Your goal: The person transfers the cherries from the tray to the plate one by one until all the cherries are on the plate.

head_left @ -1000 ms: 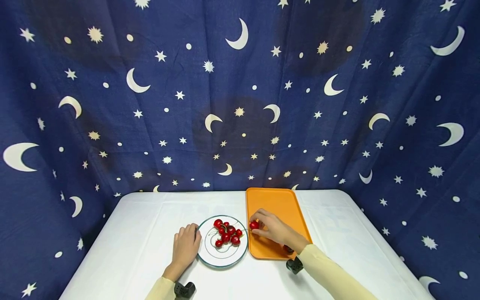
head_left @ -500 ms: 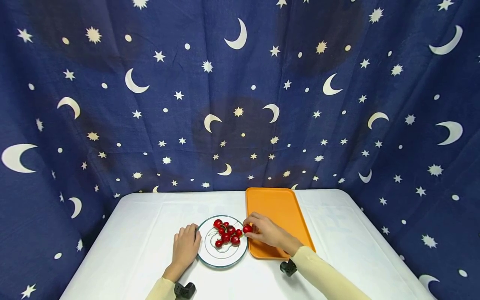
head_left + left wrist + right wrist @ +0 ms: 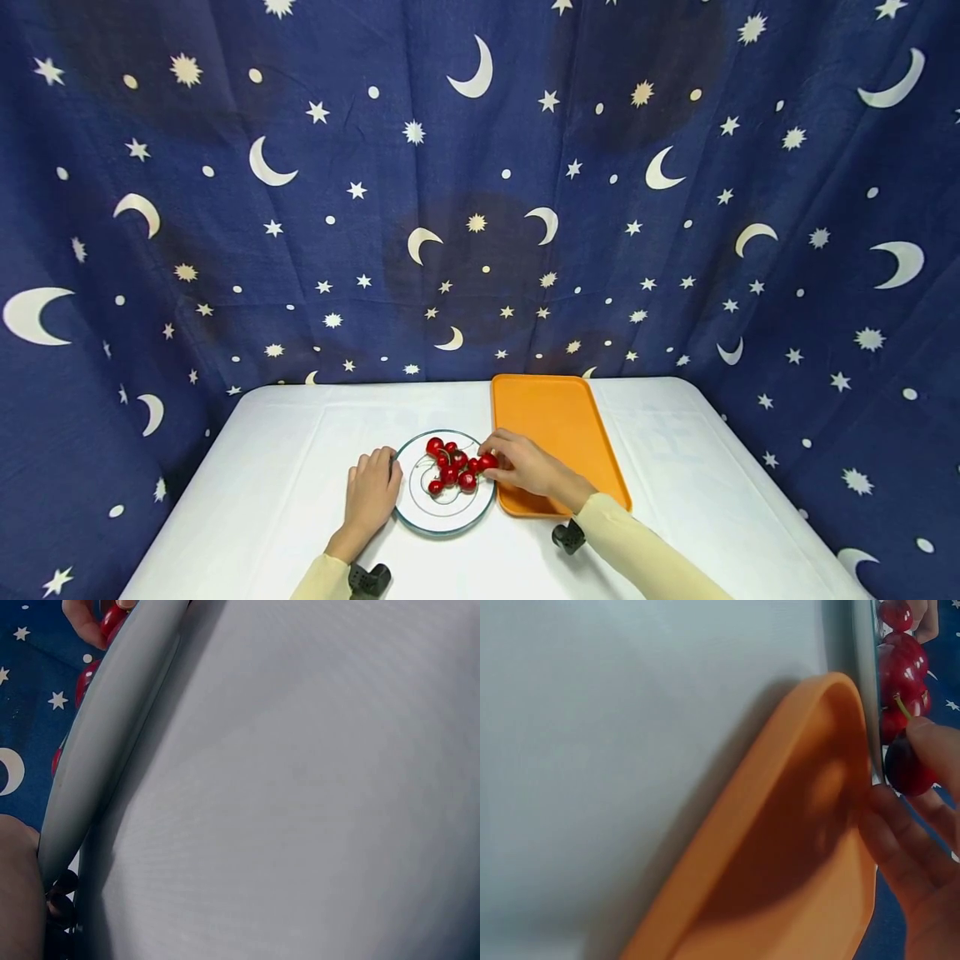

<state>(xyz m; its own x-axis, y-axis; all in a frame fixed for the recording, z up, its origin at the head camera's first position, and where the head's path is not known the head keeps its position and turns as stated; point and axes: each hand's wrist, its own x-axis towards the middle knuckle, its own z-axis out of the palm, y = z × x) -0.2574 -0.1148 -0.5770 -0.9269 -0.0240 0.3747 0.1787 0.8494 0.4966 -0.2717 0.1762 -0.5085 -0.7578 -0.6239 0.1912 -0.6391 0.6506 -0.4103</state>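
Observation:
A white plate (image 3: pixel 442 522) with a dark rim bears a cluster of red cherries (image 3: pixel 448 475), some with green stems. My left hand (image 3: pixel 371 492) grips its left rim; in the left wrist view the thumb (image 3: pixel 19 877) lies over the plate's edge and the fingertips are dark beneath it. My right hand (image 3: pixel 522 464) pinches a cherry (image 3: pixel 488 461) between thumb and fingers at the plate's right rim, beside the other cherries. The right wrist view shows the held cherry (image 3: pixel 907 766) dark red, close to the rim, with a green stem beside it.
An orange tray (image 3: pixel 551 400) stands just right of the plate, partly under my right hand and forearm. A white cloth covers the table (image 3: pixel 300 442). Behind hangs a blue curtain (image 3: pixel 480 167) with moons and stars.
My right hand has carried the cherry leftward from over the orange tray to the plate's right side. The left hand stays on the rim. A dark red thing on the tray is now hidden.

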